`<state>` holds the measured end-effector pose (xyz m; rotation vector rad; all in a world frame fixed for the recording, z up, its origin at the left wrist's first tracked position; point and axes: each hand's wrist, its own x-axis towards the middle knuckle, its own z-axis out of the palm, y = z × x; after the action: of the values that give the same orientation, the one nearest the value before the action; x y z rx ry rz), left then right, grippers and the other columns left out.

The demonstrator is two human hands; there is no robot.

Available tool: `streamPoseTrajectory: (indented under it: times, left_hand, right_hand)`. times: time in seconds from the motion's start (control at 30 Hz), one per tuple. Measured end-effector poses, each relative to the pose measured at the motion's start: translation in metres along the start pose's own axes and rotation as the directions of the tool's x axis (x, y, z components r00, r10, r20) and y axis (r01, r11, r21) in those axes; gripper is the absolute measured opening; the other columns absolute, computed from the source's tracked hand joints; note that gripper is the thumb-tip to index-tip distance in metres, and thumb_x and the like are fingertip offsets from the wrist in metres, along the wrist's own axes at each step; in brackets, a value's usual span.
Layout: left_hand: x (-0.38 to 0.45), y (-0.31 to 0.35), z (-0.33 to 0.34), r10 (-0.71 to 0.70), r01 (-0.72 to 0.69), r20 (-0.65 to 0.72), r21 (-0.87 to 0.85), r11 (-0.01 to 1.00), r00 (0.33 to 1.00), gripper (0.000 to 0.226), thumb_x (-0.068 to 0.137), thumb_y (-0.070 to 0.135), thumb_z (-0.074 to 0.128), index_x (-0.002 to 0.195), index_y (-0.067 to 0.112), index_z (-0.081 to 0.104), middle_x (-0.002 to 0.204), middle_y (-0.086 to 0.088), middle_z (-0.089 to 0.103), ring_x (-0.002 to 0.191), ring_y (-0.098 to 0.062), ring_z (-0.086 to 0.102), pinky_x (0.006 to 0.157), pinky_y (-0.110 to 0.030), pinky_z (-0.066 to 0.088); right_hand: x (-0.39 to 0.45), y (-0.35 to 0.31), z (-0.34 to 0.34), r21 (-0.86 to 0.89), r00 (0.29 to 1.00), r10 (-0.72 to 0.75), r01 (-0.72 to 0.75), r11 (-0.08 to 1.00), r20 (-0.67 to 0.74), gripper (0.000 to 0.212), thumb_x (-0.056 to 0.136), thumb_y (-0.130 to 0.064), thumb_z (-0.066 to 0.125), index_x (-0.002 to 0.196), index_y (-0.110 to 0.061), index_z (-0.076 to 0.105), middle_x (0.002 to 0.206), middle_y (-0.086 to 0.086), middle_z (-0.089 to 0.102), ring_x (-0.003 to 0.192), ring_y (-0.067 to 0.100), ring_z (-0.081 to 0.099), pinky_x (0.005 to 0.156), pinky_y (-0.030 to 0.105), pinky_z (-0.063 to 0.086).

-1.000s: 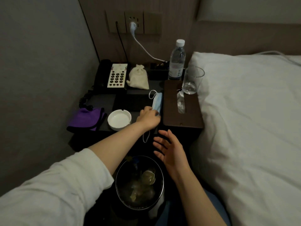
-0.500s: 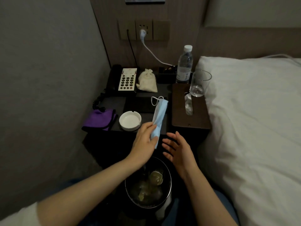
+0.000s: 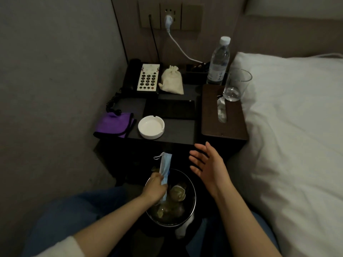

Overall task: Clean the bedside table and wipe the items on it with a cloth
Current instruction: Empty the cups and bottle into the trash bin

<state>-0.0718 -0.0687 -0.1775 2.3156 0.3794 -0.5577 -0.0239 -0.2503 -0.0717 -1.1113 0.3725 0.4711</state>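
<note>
left hand (image 3: 155, 189): grips blue face mask (image 3: 165, 168) over the bin (image 3: 193, 204)
right hand (image 3: 208, 166): fingers spread wide, holding nothing
purple cloth (image 3: 114, 125): table (image 3: 178, 131), 9 o'clock of ashtray (image 3: 151, 127)

One view only, head cam, wide-angle, looking fwd and steeply down from above the person's lap. Bedside table (image 3: 178, 134) sits mid-frame, near; its rear edge meets the wall up top, bed (image 3: 289, 145) fills the right, waste bin (image 3: 193, 204) directly below the lens.
</note>
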Motion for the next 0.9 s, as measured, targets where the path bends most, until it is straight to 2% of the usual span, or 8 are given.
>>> streamPoseTrajectory:
  times: [0.17,0.33,0.5,0.57,0.7,0.77,0.83,0.9]
  left_hand:
    - [0.034,-0.003,0.006,-0.048,0.047,0.022,0.035,0.998,0.999,0.045,0.093,0.017,0.051,0.135,0.004,0.043,0.141,-0.011,0.038,0.121,-0.028,0.05,0.098,-0.031,0.043]
    - [0.069,-0.008,0.005,-0.109,0.104,0.086,0.065,0.992,0.99,0.057,0.091,0.016,0.051,0.143,0.004,0.032,0.141,-0.014,0.038,0.12,-0.032,0.05,0.096,-0.032,0.041]
    - [0.088,-0.007,0.018,0.017,-0.067,0.184,0.269,0.961,0.983,0.043,0.092,0.015,0.046,0.134,0.004,0.042,0.139,-0.014,0.04,0.12,-0.033,0.05,0.098,-0.038,0.043]
    - [0.09,-0.007,0.026,0.051,-0.123,0.219,0.331,0.935,0.974,0.046,0.09,0.015,0.048,0.135,0.008,0.041,0.14,-0.013,0.042,0.12,-0.034,0.051,0.097,-0.039,0.044]
    - [0.089,-0.01,0.044,-0.021,-0.071,0.274,0.323,0.944,0.962,0.064,0.085,0.015,0.051,0.143,0.02,0.027,0.138,-0.012,0.049,0.12,-0.034,0.054,0.097,-0.038,0.046]
    - [0.088,-0.011,0.054,-0.01,-0.097,0.315,0.322,0.942,0.949,0.069,0.085,0.015,0.05,0.148,0.021,0.021,0.143,-0.012,0.043,0.124,-0.034,0.05,0.099,-0.039,0.044]
    - [0.086,-0.012,0.066,-0.004,-0.127,0.36,0.339,0.932,0.933,0.074,0.087,0.016,0.048,0.151,0.017,0.014,0.154,-0.01,0.029,0.135,-0.033,0.039,0.107,-0.038,0.038]
    - [0.086,-0.014,0.077,-0.036,-0.098,0.391,0.316,0.944,0.92,0.079,0.089,0.018,0.049,0.154,0.016,0.004,0.159,-0.01,0.015,0.141,-0.031,0.03,0.112,-0.034,0.031]
  right_hand:
    - [0.003,0.002,-0.002,-0.004,1.0,0.029,-0.029,1.0,-0.004,0.035,0.09,-0.05,0.051,0.101,-0.023,0.07,0.086,-0.003,0.074,0.081,0.011,0.07,0.068,0.03,0.048]
    - [0.006,0.003,-0.003,-0.005,0.999,0.051,-0.051,0.999,0.0,0.033,0.091,-0.048,0.052,0.101,-0.022,0.07,0.087,-0.001,0.074,0.08,0.011,0.069,0.068,0.029,0.049]
    - [0.011,0.005,-0.004,0.003,0.998,0.068,-0.068,0.998,0.017,0.034,0.094,-0.045,0.047,0.102,-0.02,0.069,0.085,-0.001,0.073,0.077,0.011,0.068,0.067,0.029,0.049]
    - [0.013,0.006,-0.004,0.006,0.997,0.078,-0.078,0.997,0.008,0.034,0.095,-0.045,0.046,0.103,-0.02,0.069,0.085,-0.001,0.073,0.077,0.011,0.069,0.067,0.029,0.048]
    - [0.016,0.01,-0.006,0.029,0.994,0.104,-0.103,0.994,-0.016,0.035,0.096,-0.045,0.045,0.105,-0.02,0.069,0.09,0.001,0.073,0.084,0.014,0.068,0.068,0.029,0.049]
    - [0.019,0.011,-0.005,0.037,0.994,0.11,-0.109,0.993,-0.02,0.036,0.096,-0.045,0.045,0.105,-0.02,0.07,0.088,0.001,0.073,0.082,0.013,0.068,0.065,0.028,0.05]
    - [0.021,0.011,-0.005,0.037,0.993,0.113,-0.112,0.993,-0.018,0.036,0.095,-0.045,0.045,0.104,-0.021,0.07,0.086,0.0,0.074,0.08,0.013,0.068,0.065,0.027,0.05]
    - [0.022,0.011,-0.005,0.041,0.994,0.111,-0.11,0.993,-0.016,0.036,0.095,-0.046,0.046,0.104,-0.021,0.07,0.087,0.001,0.074,0.08,0.013,0.069,0.067,0.028,0.049]
